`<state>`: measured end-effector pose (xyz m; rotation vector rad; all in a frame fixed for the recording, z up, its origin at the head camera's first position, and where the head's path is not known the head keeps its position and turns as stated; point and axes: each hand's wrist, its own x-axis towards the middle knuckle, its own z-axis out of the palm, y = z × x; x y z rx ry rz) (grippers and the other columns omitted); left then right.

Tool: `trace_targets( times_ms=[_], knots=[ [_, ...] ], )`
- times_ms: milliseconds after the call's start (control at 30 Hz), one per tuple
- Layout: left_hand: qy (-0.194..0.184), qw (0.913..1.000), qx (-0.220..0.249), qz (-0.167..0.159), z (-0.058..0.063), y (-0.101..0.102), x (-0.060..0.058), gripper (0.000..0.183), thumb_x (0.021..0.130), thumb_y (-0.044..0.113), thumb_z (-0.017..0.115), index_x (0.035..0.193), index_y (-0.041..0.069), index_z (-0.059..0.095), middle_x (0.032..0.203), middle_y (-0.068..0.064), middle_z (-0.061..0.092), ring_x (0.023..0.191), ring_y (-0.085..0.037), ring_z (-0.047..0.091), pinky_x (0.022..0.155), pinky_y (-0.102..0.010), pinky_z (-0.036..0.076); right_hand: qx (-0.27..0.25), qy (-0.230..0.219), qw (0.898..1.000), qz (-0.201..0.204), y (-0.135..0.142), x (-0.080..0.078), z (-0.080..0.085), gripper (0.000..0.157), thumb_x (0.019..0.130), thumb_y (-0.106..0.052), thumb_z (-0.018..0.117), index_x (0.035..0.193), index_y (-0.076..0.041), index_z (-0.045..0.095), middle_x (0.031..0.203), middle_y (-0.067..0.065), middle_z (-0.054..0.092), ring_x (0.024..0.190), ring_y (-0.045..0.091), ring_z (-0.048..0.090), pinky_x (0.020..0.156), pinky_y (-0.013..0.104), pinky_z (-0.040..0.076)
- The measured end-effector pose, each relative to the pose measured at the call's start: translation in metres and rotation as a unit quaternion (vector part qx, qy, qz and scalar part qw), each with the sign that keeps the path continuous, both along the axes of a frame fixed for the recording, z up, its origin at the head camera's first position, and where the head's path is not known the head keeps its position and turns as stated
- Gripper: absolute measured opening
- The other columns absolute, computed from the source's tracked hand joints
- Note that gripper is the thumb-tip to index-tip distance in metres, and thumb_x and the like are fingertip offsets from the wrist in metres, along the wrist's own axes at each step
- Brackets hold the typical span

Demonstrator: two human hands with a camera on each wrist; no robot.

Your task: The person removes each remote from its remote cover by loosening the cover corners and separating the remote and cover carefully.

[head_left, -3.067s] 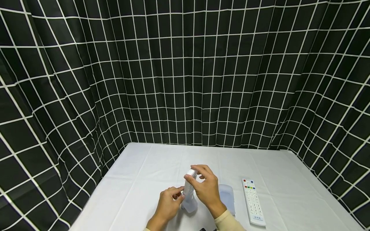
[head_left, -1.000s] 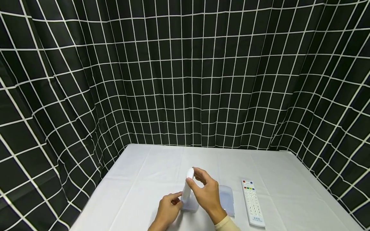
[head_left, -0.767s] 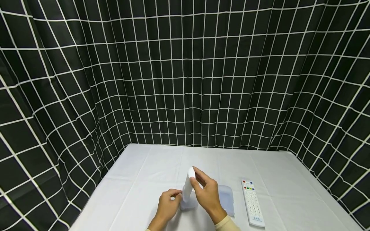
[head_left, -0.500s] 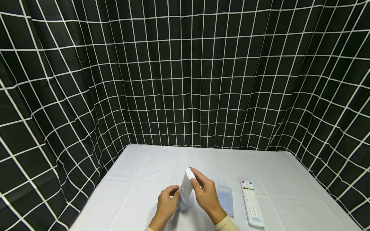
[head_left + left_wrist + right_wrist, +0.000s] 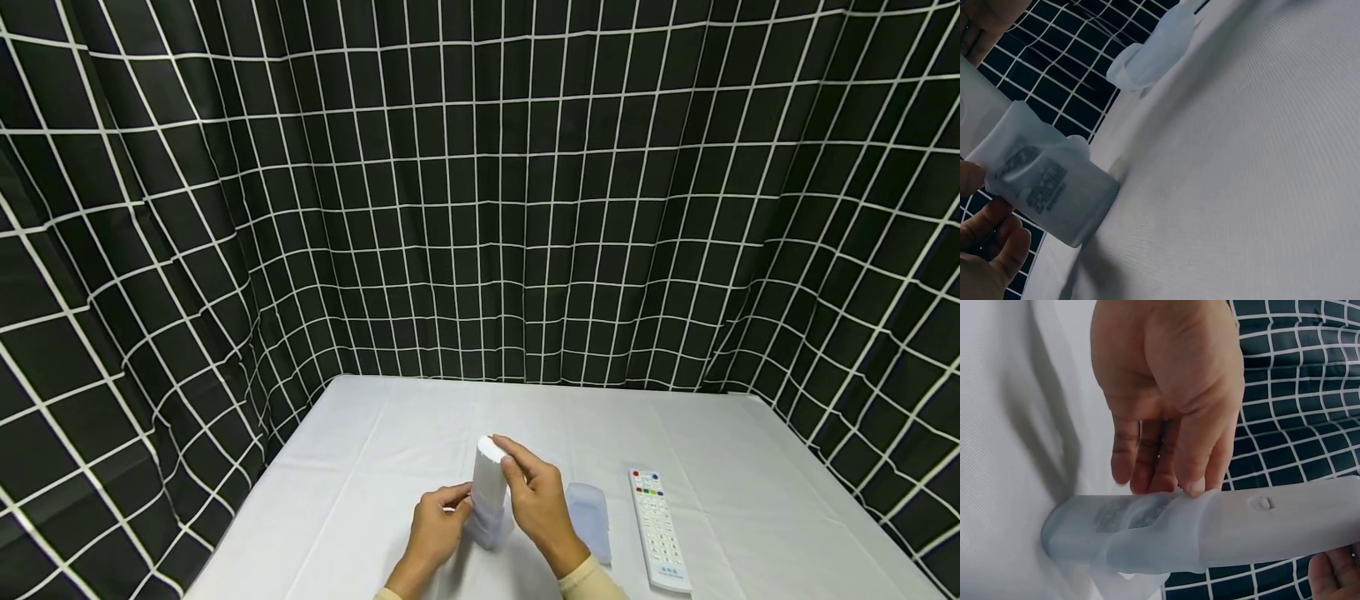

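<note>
A white remote control (image 5: 489, 479) stands on end with its lower part inside a translucent bluish silicone cover (image 5: 486, 530), whose closed end is at the tabletop. My right hand (image 5: 540, 504) grips the remote near its top, thumb on one side and fingers on the other. Lower down, my left hand (image 5: 435, 529) pinches the cover's edge. Dark print shows on the cover (image 5: 1054, 181) in the left wrist view. From the right wrist, the cover (image 5: 1160, 540) looks bunched around the remote (image 5: 1285, 519), with a small notch on the bare part.
A second translucent cover (image 5: 588, 523) lies flat just right of my right hand. Beyond it, another white remote (image 5: 658, 529) with coloured buttons lies face up. A white cloth covers the table (image 5: 405, 417); a black gridded curtain (image 5: 480, 250) surrounds it.
The remote has turned and tilted between my hands, and its broad side now shows more to the head view. Both hands keep their hold; the second cover and remote have not moved.
</note>
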<state>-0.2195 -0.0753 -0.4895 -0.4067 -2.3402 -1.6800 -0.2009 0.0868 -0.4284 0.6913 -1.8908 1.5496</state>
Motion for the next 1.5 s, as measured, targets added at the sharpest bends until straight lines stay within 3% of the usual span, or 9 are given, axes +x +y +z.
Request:
trace_targets(
  times_ms=[200, 333, 500, 667, 767, 967, 1200, 1333, 1500],
  knots=[
    [0.015, 0.9997, 0.013, -0.016, -0.001, -0.005, 0.001, 0.016, 0.087, -0.001, 0.067, 0.103, -0.004, 0.071, 0.086, -0.005, 0.067, 0.078, -0.017, 0.063, 0.069, -0.023, 0.053, -0.006, -0.001, 1.0, -0.013, 0.0, -0.003, 0.001, 0.025, 0.095, 0.005, 0.053, 0.117, 0.003, 0.065, 0.115, 0.012, 0.066, 0.104, 0.028, 0.062, 0.089, 0.03, 0.049],
    [0.046, 0.9988, 0.016, 0.001, -0.005, -0.004, 0.003, 0.01, 0.083, -0.006, 0.07, 0.092, -0.004, 0.073, 0.079, -0.007, 0.066, 0.069, -0.012, 0.06, 0.061, -0.023, 0.052, -0.01, 0.001, 1.0, -0.016, -0.001, -0.005, -0.001, 0.025, 0.096, 0.004, 0.053, 0.118, 0.001, 0.066, 0.114, 0.01, 0.067, 0.101, 0.026, 0.062, 0.086, 0.03, 0.05],
    [0.106, 0.9933, -0.01, 0.043, -0.012, -0.001, 0.004, 0.011, 0.078, -0.009, 0.073, 0.084, 0.001, 0.075, 0.072, 0.005, 0.064, 0.065, -0.008, 0.057, 0.059, -0.023, 0.05, 0.009, 0.005, 0.999, -0.049, -0.005, -0.004, -0.001, 0.027, 0.09, 0.005, 0.062, 0.116, -0.001, 0.067, 0.106, 0.008, 0.069, 0.088, 0.019, 0.061, 0.075, 0.032, 0.052],
    [0.13, 0.9898, -0.028, 0.05, -0.013, -0.005, 0.003, 0.012, 0.078, -0.009, 0.073, 0.082, 0.002, 0.075, 0.073, 0.003, 0.065, 0.064, -0.008, 0.058, 0.058, -0.024, 0.05, 0.026, 0.025, 0.995, -0.093, -0.012, 0.001, 0.013, 0.028, 0.081, 0.013, 0.068, 0.107, 0.004, 0.069, 0.096, 0.012, 0.07, 0.08, 0.021, 0.061, 0.07, 0.042, 0.052],
    [0.115, 0.9911, -0.048, 0.046, -0.015, -0.01, 0.002, 0.011, 0.079, -0.009, 0.072, 0.081, 0.001, 0.074, 0.074, -0.002, 0.066, 0.064, -0.008, 0.058, 0.057, -0.024, 0.05, 0.03, 0.03, 0.994, -0.097, -0.016, 0.009, 0.023, 0.026, 0.079, 0.016, 0.068, 0.104, 0.008, 0.069, 0.089, 0.015, 0.069, 0.077, 0.024, 0.061, 0.07, 0.041, 0.051],
    [0.013, 0.9955, -0.094, 0.007, -0.025, -0.016, 0.008, 0.013, 0.082, -0.01, 0.065, 0.081, 0.001, 0.072, 0.076, 0.002, 0.066, 0.067, -0.008, 0.056, 0.059, -0.024, 0.049, 0.046, 0.04, 0.995, -0.078, -0.021, 0.018, 0.03, 0.026, 0.078, 0.016, 0.068, 0.103, 0.008, 0.069, 0.081, 0.011, 0.066, 0.075, 0.023, 0.061, 0.073, 0.037, 0.051],
    [0.013, 0.9865, -0.162, 0.014, -0.022, -0.015, 0.003, 0.013, 0.079, -0.01, 0.064, 0.078, 0.001, 0.072, 0.07, 0.002, 0.064, 0.063, -0.011, 0.058, 0.058, -0.026, 0.05, 0.037, 0.038, 0.996, -0.073, -0.022, 0.018, 0.034, 0.026, 0.078, 0.017, 0.068, 0.102, 0.007, 0.069, 0.089, 0.014, 0.069, 0.076, 0.021, 0.061, 0.074, 0.033, 0.048],
    [-0.006, 0.9868, -0.161, 0.008, -0.021, -0.016, 0.003, 0.012, 0.081, -0.006, 0.065, 0.08, 0.004, 0.072, 0.072, 0.003, 0.064, 0.067, -0.012, 0.058, 0.06, -0.028, 0.05, 0.038, 0.023, 0.997, -0.061, -0.022, 0.018, 0.035, 0.028, 0.079, 0.016, 0.068, 0.105, 0.007, 0.067, 0.095, 0.017, 0.069, 0.078, 0.022, 0.061, 0.072, 0.031, 0.049],
    [-0.034, 0.9934, -0.107, -0.025, -0.023, -0.02, 0.003, 0.009, 0.085, -0.003, 0.066, 0.09, 0.003, 0.071, 0.073, 0.005, 0.061, 0.066, -0.011, 0.055, 0.06, -0.026, 0.049, 0.045, -0.014, 0.997, -0.059, -0.019, 0.019, 0.033, 0.024, 0.081, 0.01, 0.069, 0.105, 0.008, 0.066, 0.085, 0.01, 0.066, 0.076, 0.02, 0.059, 0.069, 0.035, 0.05]
  ],
)
